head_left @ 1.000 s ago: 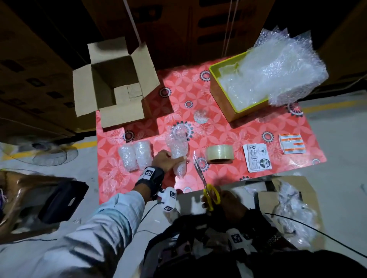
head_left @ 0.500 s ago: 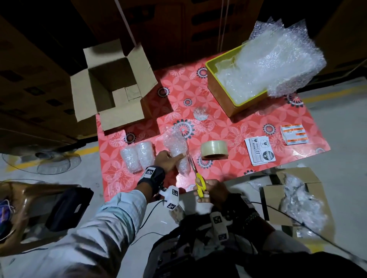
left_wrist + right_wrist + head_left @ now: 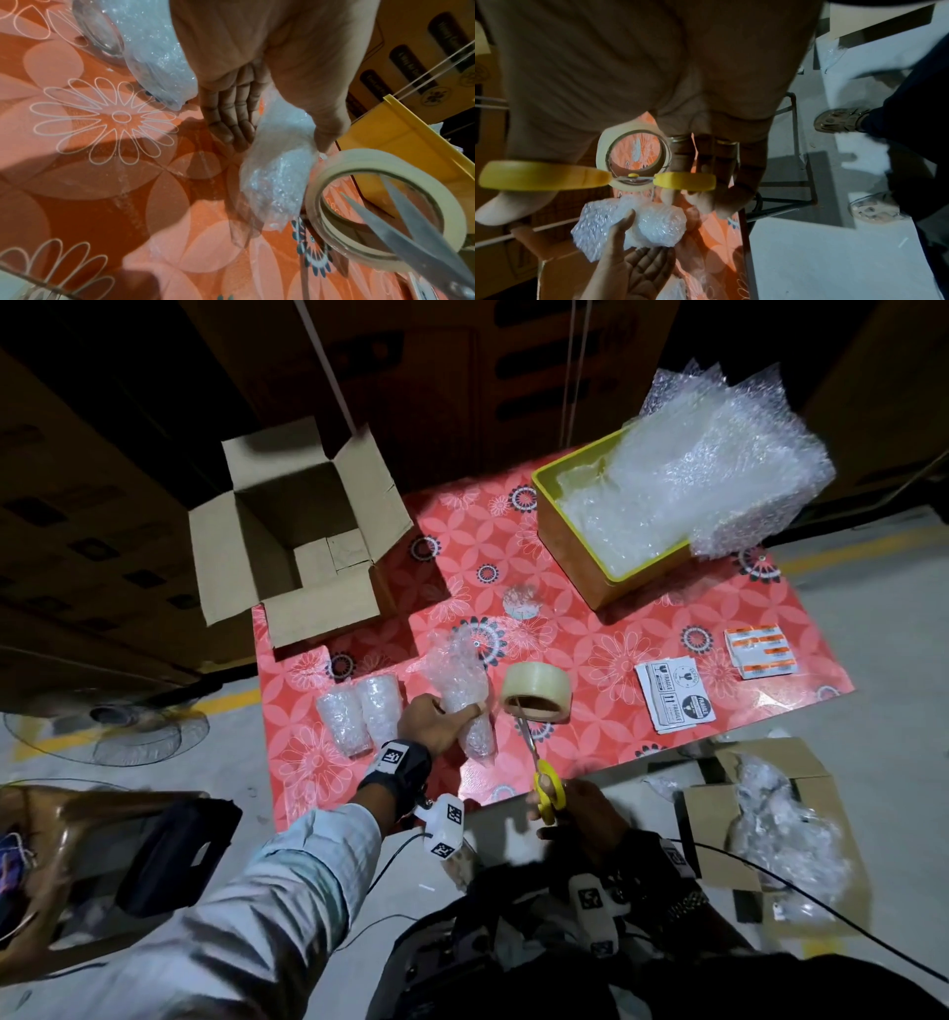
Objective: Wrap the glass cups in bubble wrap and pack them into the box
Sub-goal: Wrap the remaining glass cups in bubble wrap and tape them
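My left hand (image 3: 445, 720) grips a glass cup rolled in bubble wrap (image 3: 459, 693) that lies on the red flowered table (image 3: 590, 629); the thumb (image 3: 324, 130) presses on the wrap (image 3: 276, 182), and the fingers (image 3: 231, 115) lie beneath. My right hand (image 3: 560, 806) holds yellow-handled scissors (image 3: 545, 785) at the table's near edge. The slightly parted blades (image 3: 411, 233) reach over a roll of clear tape (image 3: 536, 693). Two wrapped cups (image 3: 359, 716) stand left of my left hand. An open cardboard box (image 3: 298, 541) sits at the far left corner.
A yellow tray (image 3: 570, 541) heaped with bubble wrap (image 3: 708, 469) stands at the back right. A small clear object (image 3: 521, 603) and fragile stickers (image 3: 675, 695) lie on the table. On the floor are a second box with wrap (image 3: 770, 829), a fan (image 3: 108, 726) and a chair (image 3: 77, 865).
My right hand has carried the scissors forward, so the blades now reach over the tape roll. My left hand stays on the wrapped cup.
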The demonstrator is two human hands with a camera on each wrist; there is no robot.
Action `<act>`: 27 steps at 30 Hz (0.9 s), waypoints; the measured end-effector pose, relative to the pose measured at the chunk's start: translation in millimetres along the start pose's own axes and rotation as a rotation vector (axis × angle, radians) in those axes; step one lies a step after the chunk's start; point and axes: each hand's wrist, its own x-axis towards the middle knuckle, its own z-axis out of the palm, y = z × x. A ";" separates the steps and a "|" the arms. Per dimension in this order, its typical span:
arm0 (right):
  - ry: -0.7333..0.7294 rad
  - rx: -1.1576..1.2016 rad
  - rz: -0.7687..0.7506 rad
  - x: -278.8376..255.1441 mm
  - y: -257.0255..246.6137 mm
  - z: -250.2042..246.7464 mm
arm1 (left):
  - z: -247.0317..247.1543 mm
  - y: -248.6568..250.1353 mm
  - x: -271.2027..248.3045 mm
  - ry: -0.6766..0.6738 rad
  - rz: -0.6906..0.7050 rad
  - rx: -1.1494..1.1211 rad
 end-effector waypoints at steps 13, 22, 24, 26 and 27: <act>-0.099 0.003 -0.245 -7.4 -47.8 19.7 | 1.1 4.4 -5.8 0.014 0.071 -0.208; 0.130 -0.129 -0.350 15.2 -55.4 22.0 | -5.0 -8.8 -9.1 -0.013 -0.042 -0.235; 0.134 -0.139 -0.358 16.2 -53.5 20.1 | -6.0 -9.5 -10.5 -0.020 -0.045 -0.242; 0.155 -0.107 -0.355 17.3 -50.5 13.9 | -7.0 -7.7 -11.3 -0.040 -0.041 -0.265; 0.167 -0.073 -0.346 17.9 -48.2 9.7 | -7.5 -6.2 -11.6 -0.053 -0.042 -0.280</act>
